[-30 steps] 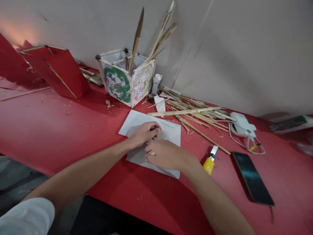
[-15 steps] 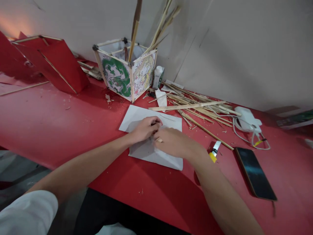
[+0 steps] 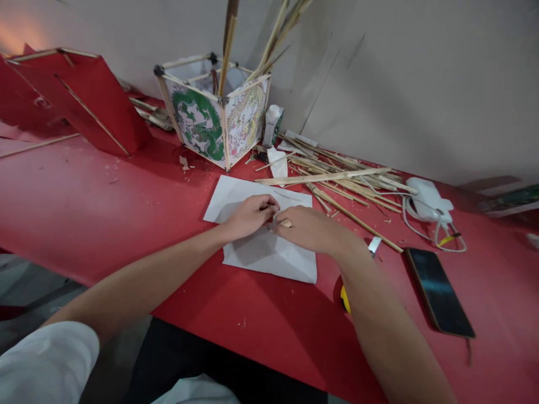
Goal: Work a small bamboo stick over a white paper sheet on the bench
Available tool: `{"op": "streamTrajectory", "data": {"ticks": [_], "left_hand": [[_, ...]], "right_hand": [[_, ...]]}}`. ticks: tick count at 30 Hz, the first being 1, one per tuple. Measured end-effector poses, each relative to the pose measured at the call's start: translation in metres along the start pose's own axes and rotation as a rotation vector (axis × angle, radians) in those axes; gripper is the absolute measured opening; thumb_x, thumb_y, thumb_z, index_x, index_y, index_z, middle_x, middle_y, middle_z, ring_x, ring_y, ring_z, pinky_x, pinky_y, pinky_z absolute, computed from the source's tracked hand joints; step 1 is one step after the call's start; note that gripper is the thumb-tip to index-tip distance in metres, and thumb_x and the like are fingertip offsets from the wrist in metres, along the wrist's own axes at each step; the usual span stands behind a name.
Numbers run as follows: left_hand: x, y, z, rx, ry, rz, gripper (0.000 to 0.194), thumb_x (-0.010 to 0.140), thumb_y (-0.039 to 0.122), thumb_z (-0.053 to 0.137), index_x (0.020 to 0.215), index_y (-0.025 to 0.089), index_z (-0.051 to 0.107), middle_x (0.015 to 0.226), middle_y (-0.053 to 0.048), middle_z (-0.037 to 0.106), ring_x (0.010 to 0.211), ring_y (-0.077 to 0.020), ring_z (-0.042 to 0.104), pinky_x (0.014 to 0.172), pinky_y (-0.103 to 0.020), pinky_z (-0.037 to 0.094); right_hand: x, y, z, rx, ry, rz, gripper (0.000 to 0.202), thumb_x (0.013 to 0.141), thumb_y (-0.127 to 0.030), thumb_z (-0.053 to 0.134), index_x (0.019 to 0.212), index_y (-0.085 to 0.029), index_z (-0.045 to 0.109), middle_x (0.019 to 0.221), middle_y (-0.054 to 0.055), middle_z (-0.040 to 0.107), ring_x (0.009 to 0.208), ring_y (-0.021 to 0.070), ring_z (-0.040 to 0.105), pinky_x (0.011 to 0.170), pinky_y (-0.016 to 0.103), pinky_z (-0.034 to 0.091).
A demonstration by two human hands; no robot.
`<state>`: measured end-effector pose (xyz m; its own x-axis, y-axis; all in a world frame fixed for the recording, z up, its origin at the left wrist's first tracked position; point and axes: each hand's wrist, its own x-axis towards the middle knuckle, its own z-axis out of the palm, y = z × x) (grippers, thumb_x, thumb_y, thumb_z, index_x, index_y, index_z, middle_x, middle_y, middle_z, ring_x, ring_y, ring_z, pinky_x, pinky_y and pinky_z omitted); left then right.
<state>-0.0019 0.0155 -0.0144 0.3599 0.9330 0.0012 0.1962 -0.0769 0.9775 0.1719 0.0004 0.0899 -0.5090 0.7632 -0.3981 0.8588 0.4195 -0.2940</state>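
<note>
White paper sheets lie on the red tabletop beneath both hands. My left hand is closed above the paper, its thumb and fingertips pinched together; whatever is between them is too small or hidden to make out. Beside it, fingertips nearly meeting, my right hand is curled shut around a small pale wooden piece, whose end shows between the fingers. A thin dark line, perhaps a sliver, shows on the upper part of the paper.
A dragon-patterned stick-frame lantern holds long stalks behind the paper. Split bamboo sticks lie piled right of it. A white charger with cable, a phone and a partly covered yellow tool are at right; a red lantern stands left.
My right hand has shifted slightly right and up, away from the left fingertips. My right forearm now covers more of the yellow tool and blade. The whole view has tilted a little.
</note>
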Motion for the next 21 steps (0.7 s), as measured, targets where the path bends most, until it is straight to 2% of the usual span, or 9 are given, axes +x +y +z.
{"op": "streamTrajectory", "data": {"ticks": [6, 11, 14, 17, 21], "left_hand": [[-0.002, 0.002, -0.001, 0.049, -0.003, 0.007, 0.017, 0.094, 0.034, 0.053, 0.094, 0.02, 0.062, 0.066, 0.002, 0.06, 0.061, -0.0115, 0.057, 0.057, -0.023, 0.04], [-0.003, 0.004, 0.0, 0.004, -0.009, -0.02, 0.014, 0.093, 0.03, 0.052, 0.094, 0.02, 0.061, 0.071, 0.002, 0.061, 0.062, -0.0109, 0.058, 0.059, -0.023, 0.044], [-0.002, 0.004, 0.0, 0.01, -0.007, -0.023, 0.013, 0.093, 0.028, 0.052, 0.093, 0.019, 0.061, 0.07, 0.002, 0.061, 0.061, -0.0105, 0.058, 0.058, -0.023, 0.043], [-0.001, 0.004, 0.0, 0.047, 0.005, -0.025, 0.013, 0.093, 0.028, 0.052, 0.093, 0.019, 0.062, 0.067, 0.002, 0.06, 0.06, -0.0106, 0.057, 0.057, -0.023, 0.042], [-0.001, 0.004, 0.0, 0.041, 0.001, -0.02, 0.015, 0.094, 0.029, 0.052, 0.093, 0.018, 0.062, 0.072, 0.0, 0.063, 0.061, -0.0105, 0.058, 0.058, -0.023, 0.045]], "right_hand": [[-0.018, -0.004, -0.015, -0.06, 0.138, 0.075, 0.025, 0.087, -0.023, 0.044, 0.062, -0.02, 0.043, 0.068, 0.004, 0.056, 0.064, 0.0156, 0.043, 0.06, 0.034, 0.023], [-0.031, -0.002, -0.025, -0.003, 0.272, -0.04, 0.032, 0.091, -0.03, 0.045, 0.061, -0.021, 0.04, 0.061, 0.002, 0.049, 0.062, 0.0157, 0.04, 0.062, 0.035, 0.023], [-0.018, 0.005, -0.017, 0.095, 0.202, -0.037, 0.031, 0.089, -0.032, 0.048, 0.061, -0.021, 0.04, 0.061, 0.0, 0.046, 0.06, 0.0146, 0.038, 0.059, 0.034, 0.021], [0.004, 0.022, -0.003, 0.139, 0.06, 0.098, 0.032, 0.083, -0.028, 0.051, 0.058, -0.021, 0.033, 0.055, -0.002, 0.035, 0.056, 0.0129, 0.031, 0.058, 0.034, 0.019], [0.017, 0.04, 0.005, 0.225, 0.029, 0.044, 0.033, 0.083, -0.03, 0.049, 0.058, -0.022, 0.029, 0.056, -0.004, 0.027, 0.056, 0.0122, 0.029, 0.057, 0.033, 0.018]]}}
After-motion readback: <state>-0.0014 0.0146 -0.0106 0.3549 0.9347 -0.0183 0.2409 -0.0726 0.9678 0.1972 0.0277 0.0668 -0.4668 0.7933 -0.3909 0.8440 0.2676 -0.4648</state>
